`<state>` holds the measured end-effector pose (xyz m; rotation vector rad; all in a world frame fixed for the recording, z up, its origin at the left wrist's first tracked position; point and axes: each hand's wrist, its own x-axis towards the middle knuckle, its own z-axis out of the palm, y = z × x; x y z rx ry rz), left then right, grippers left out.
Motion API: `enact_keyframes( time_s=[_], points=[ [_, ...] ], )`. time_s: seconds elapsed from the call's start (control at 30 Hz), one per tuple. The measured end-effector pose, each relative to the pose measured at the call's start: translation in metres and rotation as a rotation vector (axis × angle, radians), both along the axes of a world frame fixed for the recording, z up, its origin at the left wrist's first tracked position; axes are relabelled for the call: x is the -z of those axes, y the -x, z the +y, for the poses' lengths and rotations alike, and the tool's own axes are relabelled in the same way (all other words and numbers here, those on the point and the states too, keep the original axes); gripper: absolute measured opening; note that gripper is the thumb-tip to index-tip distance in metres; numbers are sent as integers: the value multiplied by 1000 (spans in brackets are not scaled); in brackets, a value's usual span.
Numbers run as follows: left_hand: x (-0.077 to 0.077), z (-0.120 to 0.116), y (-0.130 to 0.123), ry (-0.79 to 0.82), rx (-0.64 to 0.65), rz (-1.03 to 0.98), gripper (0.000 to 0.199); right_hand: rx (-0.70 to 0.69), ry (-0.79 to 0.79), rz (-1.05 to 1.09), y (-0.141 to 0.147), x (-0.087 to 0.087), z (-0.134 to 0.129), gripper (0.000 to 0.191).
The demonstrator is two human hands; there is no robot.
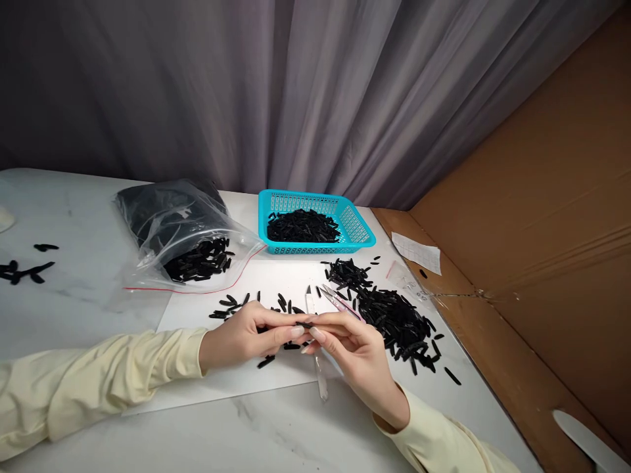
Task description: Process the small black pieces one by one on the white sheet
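Observation:
Between the fingertips of my left hand (256, 334) and my right hand (348, 341) is a small dark elongated piece (304, 324), pinched from both sides. Both hands hover over a white sheet (217, 381) scattered with similar black pieces (229, 303). Partly hidden behind my fingers, a slim craft knife (321, 381) lies on the sheet. Small scissors (338, 299) with pinkish handles rest just beyond my right hand, their tips apart. A large heap of black pieces (399, 325) spreads to the right of that hand.
A turquoise basket (365, 242) holds many black pieces at the back. Left of it lies an open clear zip bag (172, 223) with more pieces. Other pieces (29, 270) lie at the far left. A paper slip (418, 253) and cardboard wall (532, 217) stand right.

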<state>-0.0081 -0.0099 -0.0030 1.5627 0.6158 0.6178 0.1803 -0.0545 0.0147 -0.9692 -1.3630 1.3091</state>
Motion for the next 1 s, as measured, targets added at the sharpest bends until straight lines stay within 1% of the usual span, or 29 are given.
enact_keyframes(
  time_s=[0.13,0.3,0.53,0.73,1.0],
  points=[
    [-2,-2,0,-41,-38,16,39,26,24,16,0,1,-3,14],
    [-3,-2,1,-48,-47,12,41,9,41,45,0,4,-4,15],
    [0,-3,1,-196,-49,3,40,-31,138,125,0,-2,-3,16],
    [3,-5,3,-312,-43,17,40,-82,208,188,-1,-2,-1,19],
    [3,-5,3,-485,-62,28,40,-79,223,187,-1,0,-1,23]
  ],
)
